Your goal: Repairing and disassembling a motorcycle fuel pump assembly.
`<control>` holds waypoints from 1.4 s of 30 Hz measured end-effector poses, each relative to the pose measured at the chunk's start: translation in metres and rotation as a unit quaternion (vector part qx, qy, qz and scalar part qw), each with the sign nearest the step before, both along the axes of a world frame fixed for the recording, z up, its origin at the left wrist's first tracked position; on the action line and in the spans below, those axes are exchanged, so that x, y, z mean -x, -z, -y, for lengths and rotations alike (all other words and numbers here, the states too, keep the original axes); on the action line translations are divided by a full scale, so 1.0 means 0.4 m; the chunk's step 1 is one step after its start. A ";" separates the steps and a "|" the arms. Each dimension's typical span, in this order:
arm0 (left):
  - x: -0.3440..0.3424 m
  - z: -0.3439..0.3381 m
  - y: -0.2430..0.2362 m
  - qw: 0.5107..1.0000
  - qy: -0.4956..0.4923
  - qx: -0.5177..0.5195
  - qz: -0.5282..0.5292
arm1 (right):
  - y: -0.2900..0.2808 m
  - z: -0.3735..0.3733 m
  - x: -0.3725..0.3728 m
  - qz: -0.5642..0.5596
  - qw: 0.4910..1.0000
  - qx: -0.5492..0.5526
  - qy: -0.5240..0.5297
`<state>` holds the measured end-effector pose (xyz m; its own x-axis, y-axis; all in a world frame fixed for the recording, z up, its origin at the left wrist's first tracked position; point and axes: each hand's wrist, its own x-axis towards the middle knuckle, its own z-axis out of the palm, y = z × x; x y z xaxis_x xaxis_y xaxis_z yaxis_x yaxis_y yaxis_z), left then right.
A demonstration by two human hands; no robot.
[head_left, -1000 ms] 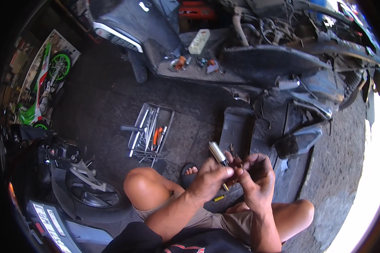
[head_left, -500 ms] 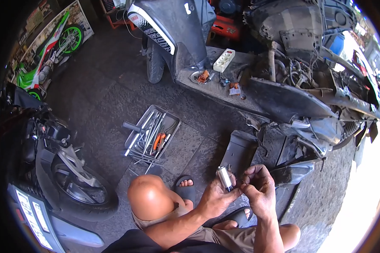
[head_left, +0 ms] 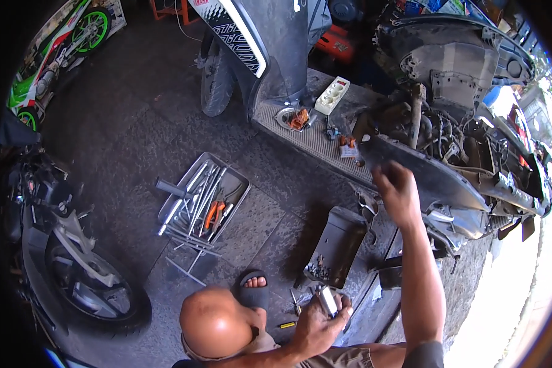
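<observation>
My left hand [head_left: 318,326] is low in the middle, closed round a short silver metal cylinder [head_left: 327,300]. My right hand [head_left: 401,195] is stretched forward over the near edge of the scooter's side panel [head_left: 432,162], close to the footboard [head_left: 300,136]. Its fingers bend downward and are smeared, so whether they hold anything is unclear. On the footboard lie a metal ring with an orange-brown piece [head_left: 299,119], a small plastic packet [head_left: 348,149], a small dark blue part [head_left: 332,132] and a white power strip [head_left: 333,96].
A metal tray of tools [head_left: 205,199] sits on the floor, left of a dark open box [head_left: 340,242] with small parts. A yellow-handled screwdriver [head_left: 287,325] lies by my foot. A motorcycle wheel [head_left: 95,288] stands at left; the scooter's stripped rear [head_left: 466,132] is at right.
My right hand has left my left hand and reached forward to the scooter. The left hand still holds the cylinder, now lower in view. The view has shifted.
</observation>
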<state>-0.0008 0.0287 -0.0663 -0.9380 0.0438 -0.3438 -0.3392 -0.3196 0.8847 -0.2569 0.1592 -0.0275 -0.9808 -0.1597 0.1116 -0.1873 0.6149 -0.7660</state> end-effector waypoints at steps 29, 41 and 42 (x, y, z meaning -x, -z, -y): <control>0.056 -0.027 0.032 0.999 0.014 -0.028 0.039 | -0.009 0.031 0.246 0.253 0.931 0.242 -0.100; -0.028 -0.072 -0.009 0.961 0.077 -0.265 0.032 | -0.103 -0.285 -0.472 0.346 0.890 0.298 0.000; -0.031 -0.076 -0.016 0.963 0.080 -0.256 0.027 | -0.100 -0.294 -0.503 0.354 0.874 0.332 0.001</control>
